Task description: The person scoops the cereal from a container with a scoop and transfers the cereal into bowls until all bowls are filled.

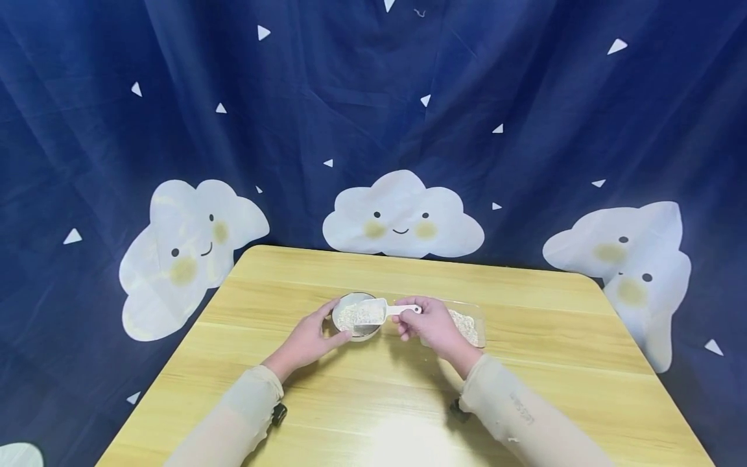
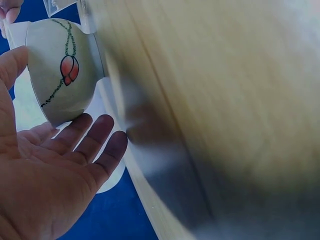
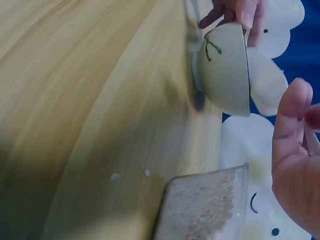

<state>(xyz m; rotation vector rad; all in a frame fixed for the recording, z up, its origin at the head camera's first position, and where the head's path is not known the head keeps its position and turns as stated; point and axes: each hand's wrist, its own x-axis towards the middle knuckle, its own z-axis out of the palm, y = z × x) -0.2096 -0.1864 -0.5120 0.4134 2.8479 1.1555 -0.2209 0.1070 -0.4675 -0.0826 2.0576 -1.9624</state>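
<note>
A pale bowl [image 1: 353,299] with a dark rim and painted flowers [image 2: 69,69] stands on the table, holding light flakes [image 1: 345,318] that look like oats. My left hand [image 1: 308,338] holds the bowl's left side, the thumb near the front and the fingers around the far side. Over the bowl, a white scoop [image 1: 375,311] points left and appears tilted toward it. My right hand [image 1: 433,324] pinches the scoop's handle between thumb and fingers. Partly behind that hand is a clear rectangular container [image 3: 241,200] with more flakes [image 1: 465,325] inside.
The wooden table [image 1: 362,395] has rounded far corners. A couple of small white crumbs [image 3: 115,176] lie on it near the container. Behind the far edge hangs a dark blue curtain [image 1: 373,130] with cloud prints.
</note>
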